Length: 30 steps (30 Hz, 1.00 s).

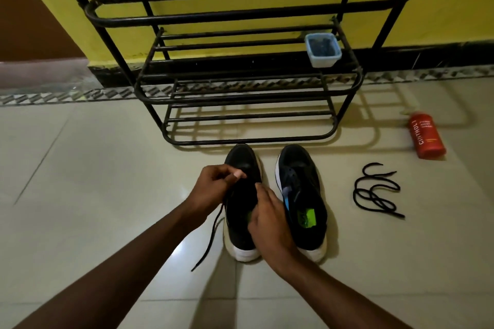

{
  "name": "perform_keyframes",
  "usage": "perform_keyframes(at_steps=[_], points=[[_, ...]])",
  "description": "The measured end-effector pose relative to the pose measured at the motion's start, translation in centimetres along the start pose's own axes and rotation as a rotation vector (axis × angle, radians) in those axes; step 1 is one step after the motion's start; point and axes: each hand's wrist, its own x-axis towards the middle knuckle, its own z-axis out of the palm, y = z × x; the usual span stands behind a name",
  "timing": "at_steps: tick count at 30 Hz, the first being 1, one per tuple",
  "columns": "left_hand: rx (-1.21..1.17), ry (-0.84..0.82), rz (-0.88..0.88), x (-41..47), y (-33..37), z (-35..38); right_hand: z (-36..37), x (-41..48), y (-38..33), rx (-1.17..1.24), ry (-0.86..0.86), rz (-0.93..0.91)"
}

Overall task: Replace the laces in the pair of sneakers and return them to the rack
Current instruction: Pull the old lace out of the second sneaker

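Observation:
Two black sneakers with white soles stand side by side on the floor, toes toward the rack. Over the left sneaker (244, 157) my left hand (213, 184) pinches a black lace (211, 232) whose free end trails down to the floor on the shoe's left. My right hand (270, 219) rests on the same shoe's opening and right side, fingers at the lace area. The right sneaker (302, 195) has no lace and shows a green insole label. A loose black lace (377, 191) lies coiled on the floor to its right.
A black metal shoe rack (240, 99) stands against the yellow wall just beyond the shoes. A small blue-rimmed plastic tub (323, 49) with dark contents sits on its middle shelf at the right. A red bottle (426, 135) lies on the tiled floor at right.

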Motion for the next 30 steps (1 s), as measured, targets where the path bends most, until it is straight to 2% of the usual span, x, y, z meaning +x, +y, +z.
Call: perform_keyframes(at_steps=[1,3,5,7,9,11,12,13,14,15,17,18,19,20,21,23,24,25,27,30], points=[[0.044,-0.028,-0.006,-0.1,0.2,0.1,0.0,0.0,-0.1,-0.001,0.002,0.006],[0.342,-0.040,0.091,0.0,0.2,0.0,0.0,0.1,-0.1,-0.009,-0.002,0.006],[0.571,0.060,0.207,0.0,0.2,-0.3,0.0,0.1,-0.3,-0.033,-0.010,-0.003],[0.627,0.125,0.235,0.2,-0.3,-0.3,0.1,0.1,-0.5,-0.058,-0.015,-0.006],[0.428,0.155,0.132,0.3,-1.0,-0.3,0.1,0.2,-0.7,-0.062,-0.013,0.008],[-0.055,0.208,-0.068,0.4,-1.0,-0.4,0.0,0.3,-0.8,-0.065,-0.003,0.019],[-0.227,0.218,-0.133,0.5,-0.9,-0.8,0.0,0.4,-0.7,-0.067,-0.002,0.020],[-0.291,0.192,-0.150,0.6,-0.9,-1.3,0.0,0.4,-0.6,-0.073,-0.003,0.018],[-0.243,0.147,-0.124,0.9,-0.9,-1.7,0.0,0.4,-0.6,-0.079,-0.004,0.016],[-0.098,0.084,-0.064,1.1,-0.9,-2.2,0.0,0.5,-0.5,-0.082,-0.006,0.014],[0.348,0.002,0.083,1.3,-0.6,-2.5,0.0,0.5,-0.5,-0.071,-0.016,0.021],[0.503,0.009,0.130,1.5,-0.4,-2.4,0.0,0.5,-0.5,-0.066,-0.021,0.022],[0.544,0.046,0.155,1.6,-0.3,-2.2,0.0,0.6,-0.5,-0.064,-0.026,0.019],[0.480,0.090,0.169,1.6,-0.2,-1.9,-0.1,0.6,-0.4,-0.066,-0.030,0.014],[0.308,0.130,0.147,1.5,0.2,-1.7,-0.1,0.6,-0.4,-0.071,-0.031,0.007],[-0.063,0.162,0.035,1.5,1.0,-1.5,-0.3,0.5,-0.3,-0.079,-0.019,0.003],[-0.173,0.161,-0.023,1.5,1.2,-1.3,-0.4,0.4,-0.3,-0.073,-0.014,0.010],[-0.187,0.165,-0.038,1.5,1.3,-1.3,-0.4,0.4,-0.3,-0.062,-0.012,0.016],[-0.035,0.139,0.079,1.4,0.8,-1.4,-0.6,0.4,-0.3,-0.050,-0.013,0.020],[0.343,-0.078,0.268,1.6,0.1,-2.1,-0.6,0.4,-0.3,-0.068,-0.010,0.026]])
